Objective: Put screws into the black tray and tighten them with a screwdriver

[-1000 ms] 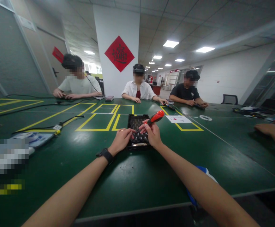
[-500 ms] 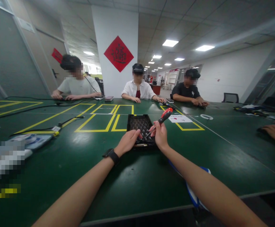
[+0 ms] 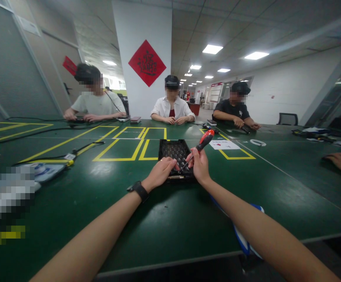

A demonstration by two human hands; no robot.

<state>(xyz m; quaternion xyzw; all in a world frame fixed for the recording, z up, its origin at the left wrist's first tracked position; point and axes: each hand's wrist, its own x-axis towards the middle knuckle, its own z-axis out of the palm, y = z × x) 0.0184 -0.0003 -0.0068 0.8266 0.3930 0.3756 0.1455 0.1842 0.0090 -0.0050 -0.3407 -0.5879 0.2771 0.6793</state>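
Right hand (image 3: 201, 168) has moved right compared with the first frame, now at the lower right side of the black case (image 3: 184, 180), near the centre of the frame on the green table (image 3: 147, 219). It's gripping the screwdriver (image 3: 206, 140), red-and-black handle up toward the upper right, shaft slanting down-left into the case. My read: working end is over the lower part of the case, so whatever I'm doing is down there. Can't tell if the tip touches anything. Left hand (image 3: 159, 172) is at the lower left of the case, fingers bent in over it by the shaft; too small to tell if they pinch something. Vs half a second ago: both hands and the screwdriver hardly differ. The person across (image 3: 172, 109), top centre, had one arm out to the side; both hands now together. White paper (image 3: 224, 145) lies right of the screwdriver, same as then.
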